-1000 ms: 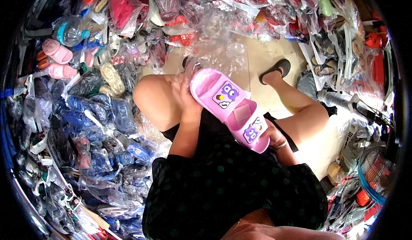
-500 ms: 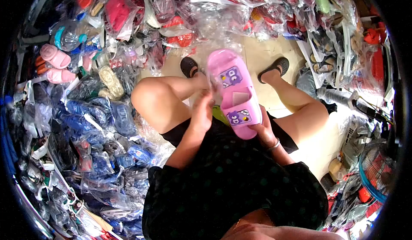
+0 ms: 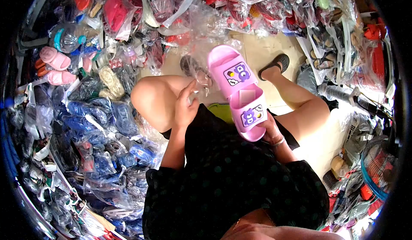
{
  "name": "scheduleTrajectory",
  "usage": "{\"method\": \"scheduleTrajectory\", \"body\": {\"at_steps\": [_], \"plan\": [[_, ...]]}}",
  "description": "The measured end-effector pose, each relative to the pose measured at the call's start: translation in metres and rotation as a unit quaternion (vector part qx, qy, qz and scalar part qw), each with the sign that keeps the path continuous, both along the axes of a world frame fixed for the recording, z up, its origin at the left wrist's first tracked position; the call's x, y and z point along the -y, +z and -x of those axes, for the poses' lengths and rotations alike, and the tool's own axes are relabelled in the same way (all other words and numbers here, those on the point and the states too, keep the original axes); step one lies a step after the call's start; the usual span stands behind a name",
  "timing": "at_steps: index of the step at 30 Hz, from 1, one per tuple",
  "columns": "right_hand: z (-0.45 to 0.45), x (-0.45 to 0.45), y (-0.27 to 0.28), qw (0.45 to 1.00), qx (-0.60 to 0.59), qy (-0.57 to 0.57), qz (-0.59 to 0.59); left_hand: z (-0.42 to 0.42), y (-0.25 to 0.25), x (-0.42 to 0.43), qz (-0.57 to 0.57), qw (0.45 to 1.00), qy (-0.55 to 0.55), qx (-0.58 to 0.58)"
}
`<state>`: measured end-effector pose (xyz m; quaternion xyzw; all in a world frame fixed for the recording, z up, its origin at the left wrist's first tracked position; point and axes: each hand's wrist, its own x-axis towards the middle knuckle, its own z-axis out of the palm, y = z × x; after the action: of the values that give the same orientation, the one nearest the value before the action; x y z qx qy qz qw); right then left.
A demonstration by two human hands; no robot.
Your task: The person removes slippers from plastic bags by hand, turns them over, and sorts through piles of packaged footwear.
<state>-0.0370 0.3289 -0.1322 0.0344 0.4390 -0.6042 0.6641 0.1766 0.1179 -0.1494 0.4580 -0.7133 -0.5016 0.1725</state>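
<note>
"Well, where are the slippers [image 3: 241,85]?"

"Pink pair, held up above the gap between the person's knees [image 3: 148,95]. The two overlap end to end, strap side up toward the camera. Presumably overlapped so one hand can bear both."

"Right hand [image 3: 271,128]?"

"Gripping. Fingers round the near end of the lower slipper [image 3: 253,115], bracelet [image 3: 279,141] at the wrist. My reading: an end hold leaves both purple badges [image 3: 237,73] uncovered."

"Left hand [image 3: 186,107]?"

"Off the slippers, raised just beside them, fingers partly bent. Clear plastic [image 3: 200,72] near the fingertips; cannot tell whether any is pinched. Possibly held apart to leave the slippers to the other hand."

"Surroundings?"

"Pale floor [image 3: 274,47] below, dark clog [image 3: 278,64] on the right foot. Wrapped shoes [image 3: 96,117] heaped along the left, bagged probably against dust. Bottle [image 3: 66,38] among the bags, upper left. Fan [image 3: 377,169] at lower right, perhaps placed there for air; whether it runs, cannot tell."
</note>
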Motion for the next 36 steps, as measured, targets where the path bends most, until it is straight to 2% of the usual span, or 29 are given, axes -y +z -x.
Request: {"method": "scheduleTrajectory", "body": {"at_steps": [1, 3, 5, 6, 8, 9, 11, 13, 15, 16, 17, 19, 20, 22, 23, 24, 25, 27, 28, 29, 31, 32, 33, 34, 35, 36], "plan": [[0.002, 0.000, -0.004, 1.000, -0.005, 0.007, 0.001, 0.011, 0.016, 0.001, 0.031, 0.998, -0.046, -0.008], [0.003, 0.008, 0.008, 1.000, -0.006, -0.003, -0.001, 0.017, 0.019, 0.004, 0.063, 0.996, -0.058, -0.018], [0.003, 0.005, 0.006, 1.000, -0.011, 0.004, -0.006, 0.020, 0.008, 0.009, 0.235, 0.965, -0.082, 0.081], [0.003, 0.004, 0.005, 1.000, -0.016, 0.011, -0.010, 0.019, 0.001, 0.012, 0.235, 0.965, -0.081, 0.081], [0.001, 0.003, 0.006, 0.999, -0.021, 0.024, -0.007, 0.016, -0.010, 0.017, 0.246, 0.966, -0.004, 0.078], [0.001, 0.003, 0.007, 0.999, -0.027, 0.034, -0.004, 0.019, -0.005, 0.019, 0.246, 0.966, -0.004, 0.078], [0.000, 0.002, 0.006, 0.999, -0.029, 0.033, 0.005, 0.027, 0.009, 0.022, 0.316, 0.944, 0.059, 0.079], [0.001, 0.003, 0.007, 0.996, -0.059, 0.066, 0.019, 0.031, 0.019, 0.026, 0.324, 0.941, 0.083, 0.048], [0.002, 0.007, 0.013, 0.996, -0.056, 0.063, 0.024, 0.032, 0.024, 0.037, 0.497, 0.860, 0.049, 0.109], [0.003, 0.009, 0.015, 0.994, -0.066, 0.080, 0.034, 0.030, 0.012, 0.038, 0.366, 0.926, 0.074, 0.051], [0.004, 0.012, 0.016, 0.992, -0.075, 0.097, 0.043, 0.030, 0.008, 0.038, 0.367, 0.926, 0.074, 0.052], [0.006, 0.016, 0.019, 0.991, -0.074, 0.102, 0.054, 0.037, 0.018, 0.037, 0.177, 0.973, 0.143, 0.025], [0.006, 0.018, 0.020, 0.989, -0.075, 0.107, 0.063, 0.034, 0.004, 0.041, 0.208, 0.969, 0.132, -0.027], [0.004, 0.024, 0.022, 0.989, -0.095, 0.100, 0.049, 0.043, 0.018, 0.031, 0.186, 0.972, 0.144, -0.027], [0.004, 0.026, 0.022, 0.988, -0.114, 0.095, 0.034, 0.045, 0.023, 0.027, 0.163, 0.974, 0.157, -0.027], [0.005, 0.028, 0.019, 0.986, -0.138, 0.096, 0.018, 0.042, 0.021, 0.027, 0.168, 0.979, 0.109, 0.026], [0.005, 0.028, 0.017, 0.986, -0.137, 0.097, 0.019, 0.040, 0.016, 0.026, 0.168, 0.979, 0.109, 0.027], [0.007, 0.028, 0.016, 0.975, -0.199, 0.101, 0.005, 0.039, 0.008, 0.027, 0.171, 0.975, 0.128, -0.058], [0.005, 0.028, 0.019, 0.961, -0.254, 0.108, 0.005, 0.039, 0.006, 0.030, 0.228, 0.963, 0.139, -0.035], [0.003, 0.026, 0.018, 0.961, -0.253, 0.109, 0.004, 0.042, 0.004, 0.029, 0.227, 0.963, 0.140, -0.034], [0.000, 0.023, 0.016, 0.936, -0.330, 0.119, 0.004, 0.061, 0.024, 0.026, 0.208, 0.937, 0.242, -0.141], [-0.001, 0.023, 0.020, 0.938, -0.322, 0.128, -0.027, 0.062, 0.020, 0.026, 0.208, 0.937, 0.242, -0.141], [-0.001, 0.023, 0.018, 0.938, -0.322, 0.129, -0.027, 0.062, 0.014, 0.026, 0.170, 0.965, 0.188, -0.068], [-0.002, 0.021, 0.012, 0.908, -0.393, 0.143, -0.006, 0.061, 0.009, 0.025, 0.129, 0.983, 0.133, 0.006], [-0.003, 0.021, 0.010, 0.873, -0.462, 0.156, 0.016, 0.067, 0.002, 0.027, 0.249, 0.965, 0.065, -0.043], [-0.003, 0.023, 0.011, 0.870, -0.469, 0.154, 0.016, 0.072, 0.006, 0.022, 0.288, 0.956, 0.033, -0.032]]}}
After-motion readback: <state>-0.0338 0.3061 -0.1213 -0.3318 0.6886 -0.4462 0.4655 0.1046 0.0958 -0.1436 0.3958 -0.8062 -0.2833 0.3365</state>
